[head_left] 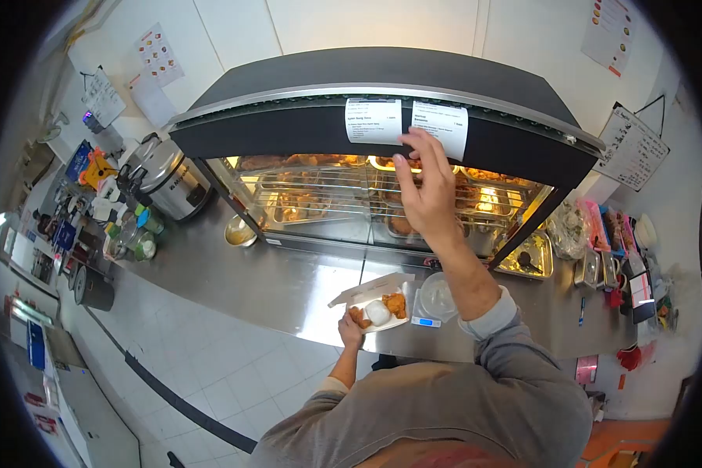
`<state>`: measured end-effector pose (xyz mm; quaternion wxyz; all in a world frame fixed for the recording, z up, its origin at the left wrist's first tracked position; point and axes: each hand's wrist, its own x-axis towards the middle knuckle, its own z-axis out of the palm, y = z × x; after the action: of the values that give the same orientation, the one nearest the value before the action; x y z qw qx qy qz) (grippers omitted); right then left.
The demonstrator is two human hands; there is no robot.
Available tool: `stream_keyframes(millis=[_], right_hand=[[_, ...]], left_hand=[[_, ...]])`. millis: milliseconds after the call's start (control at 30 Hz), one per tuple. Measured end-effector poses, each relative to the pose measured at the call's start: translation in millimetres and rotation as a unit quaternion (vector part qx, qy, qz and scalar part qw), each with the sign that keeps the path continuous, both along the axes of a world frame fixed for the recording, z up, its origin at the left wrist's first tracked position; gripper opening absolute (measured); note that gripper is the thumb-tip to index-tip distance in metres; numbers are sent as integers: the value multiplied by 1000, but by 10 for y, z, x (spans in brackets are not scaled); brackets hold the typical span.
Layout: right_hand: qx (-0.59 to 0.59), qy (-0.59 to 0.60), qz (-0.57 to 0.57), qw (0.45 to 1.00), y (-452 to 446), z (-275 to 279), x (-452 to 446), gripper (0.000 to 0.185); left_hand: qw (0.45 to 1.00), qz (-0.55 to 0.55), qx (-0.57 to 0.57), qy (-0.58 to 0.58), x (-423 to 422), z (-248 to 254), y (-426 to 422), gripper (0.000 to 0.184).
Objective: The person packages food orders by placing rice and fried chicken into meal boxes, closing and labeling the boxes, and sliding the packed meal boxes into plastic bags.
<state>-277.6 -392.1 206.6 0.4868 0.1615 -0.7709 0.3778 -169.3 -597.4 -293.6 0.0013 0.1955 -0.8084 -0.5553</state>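
My left hand (pixel 351 331) grips the left edge of an open takeaway box (pixel 382 327) at the counter's front edge. Inside the box lie a white mound of rice (pixel 378 313) and pieces of fried chicken (pixel 395 304); its lid stands folded back. My right hand (pixel 429 183) is raised in front of a food warmer, thumb and fingers apart. Its fingertips overlap the lower left part of the right order slip (pixel 443 129); whether they touch it I cannot tell. Another slip (pixel 373 121) hangs just left of it on the warmer's black top panel.
Behind glass, the food warmer (pixel 515 129) holds trays of fried food. A small scale (pixel 427 320) with a clear round container (pixel 440 296) stands right of the box. On the steel counter (pixel 288 288) are a metal bowl (pixel 240 232), a large cooker (pixel 168 175) and a tray with tongs (pixel 530 257).
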Motion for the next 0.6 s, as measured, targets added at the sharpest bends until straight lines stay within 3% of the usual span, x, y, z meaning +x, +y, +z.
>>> stream_keyframes(millis=[33, 133, 167, 233, 300, 500, 533, 600], right_hand=[[-11, -20, -14, 1000, -59, 4, -51, 27], [-161, -158, 102, 969, -189, 99, -131, 26], [-195, -197, 124, 953, -207, 110, -159, 25], [-233, -129, 213, 940, -237, -7, -248, 26], [-302, -103, 306, 897, -307, 19, -140, 26], [-258, -179, 420, 851, 141, -26, 487, 48], [-258, -197, 423, 846, 289, -25, 641, 50], [-265, -223, 416, 841, 637, -112, 921, 53]], left_hand=[[1000, 4, 4, 7, 1, 33, 26, 48], [996, 27, -54, 64, -16, 135, 98, 48], [998, 18, -61, 22, -21, 217, 114, 48], [995, 2, -73, -65, -71, 483, 151, 49], [992, 5, -116, -54, -37, 575, 162, 46], [995, 25, -86, 49, 43, 493, 29, 46], [991, 17, -127, 29, 78, 464, -28, 46], [987, 25, -157, 2, 20, -73, -290, 43]])
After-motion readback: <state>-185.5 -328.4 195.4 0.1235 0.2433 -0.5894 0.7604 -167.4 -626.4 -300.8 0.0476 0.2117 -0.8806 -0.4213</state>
